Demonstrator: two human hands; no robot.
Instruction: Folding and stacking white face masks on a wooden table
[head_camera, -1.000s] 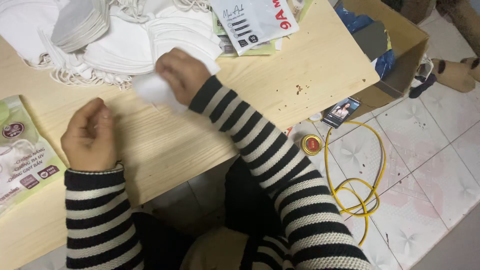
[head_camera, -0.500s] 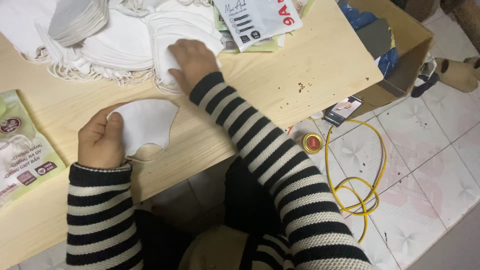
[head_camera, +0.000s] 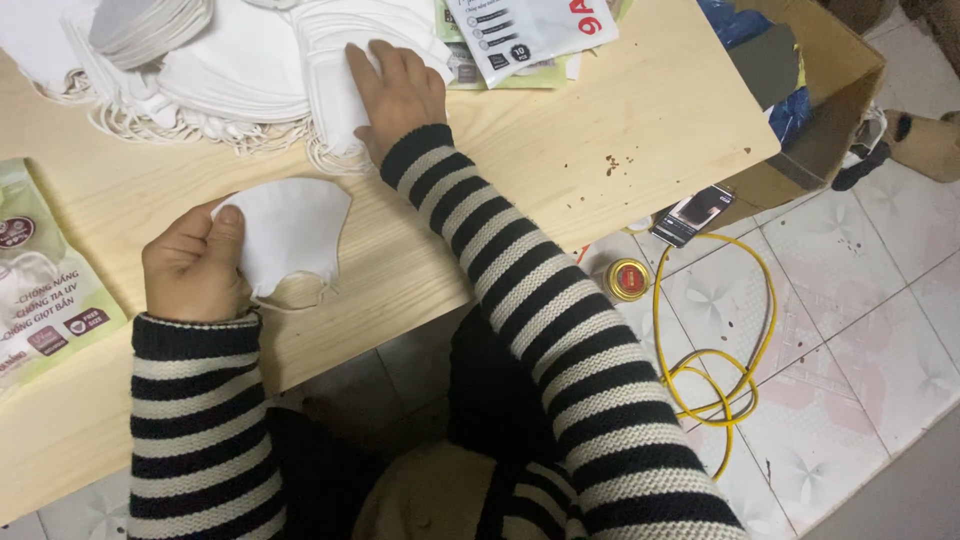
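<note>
While the wooden table (head_camera: 560, 150) fills most of the view, its left and upper edges are cut off by the frame. A heap of white face masks (head_camera: 230, 70) is spread over the far left part of the table, ear loops trailing at its front edge; the top of the heap runs out of view. A grey stack of masks (head_camera: 150, 25) is seen lying on the heap, only partly in view. A cardboard box (head_camera: 820, 100) stands on the tiled floor (head_camera: 850, 330) against the right end of the table; its contents, blue and dark, are hard to make out. A green and white printed packet (head_camera: 45, 290) is cut off at the left edge. More printed packets (head_camera: 530, 35) lie at the top, half out of view. A yellow cable (head_camera: 725, 350) is coiled on the floor, near a small round tin (head_camera: 629, 279) and a dark flat card (head_camera: 692, 214) by the table corner.

A single white mask (head_camera: 295, 230) is held at the near edge of the table by the left hand (head_camera: 190, 265), thumb and fingers closed on its left side; the fingertips are hidden behind the mask. The right hand (head_camera: 395, 95) is laid flat on the front of the heap, fingers together and extended, gripping nothing that can be seen. Both forearms are covered by striped sleeves (head_camera: 520, 290), which hide part of the table's near edge.
</note>
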